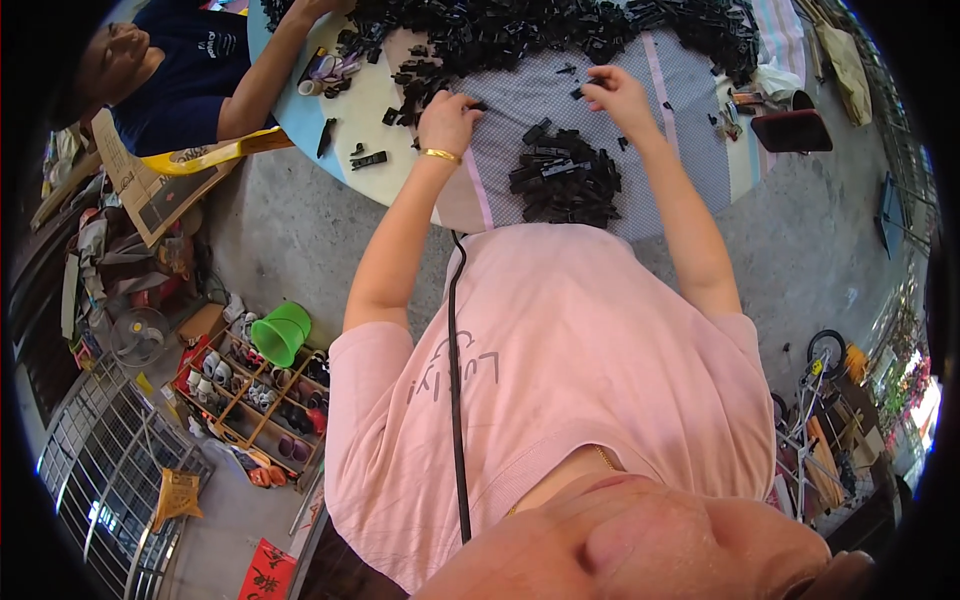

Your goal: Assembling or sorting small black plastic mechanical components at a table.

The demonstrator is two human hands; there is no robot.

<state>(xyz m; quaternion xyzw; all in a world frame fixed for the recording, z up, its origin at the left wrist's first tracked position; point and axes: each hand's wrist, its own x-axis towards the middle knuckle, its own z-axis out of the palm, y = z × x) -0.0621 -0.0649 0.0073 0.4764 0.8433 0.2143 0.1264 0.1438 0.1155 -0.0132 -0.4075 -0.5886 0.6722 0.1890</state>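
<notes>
- The right hand is pinching a small black plastic piece between its fingers, just above the grey checked cloth.
- The piece is looking tiny, hard and light, so I think it is easy to lift but easy to drop too. It is best held by its two long sides with the fingertips.
- The left hand is resting on the same cloth, left of the right hand. Its fingers are curled in narrow, and they are touching the loose black pieces at the cloth's edge. I cannot tell if they are holding one.
- A gold bracelet is sitting on the left wrist.
- A neat heap of black pieces is lying on the cloth between the two arms, nearer the person's pink shirt.
- A much bigger pile is spreading along the far side of the cloth.
- The cloth is covering part of the round, pale worktop.
- Another person in a dark blue shirt is sitting at the far left of the worktop, one arm reaching to the big pile.
- A dark red flat thing is lying right of the cloth.
- A green bucket and a shoe rack are standing on the floor, well below the worktop.
</notes>
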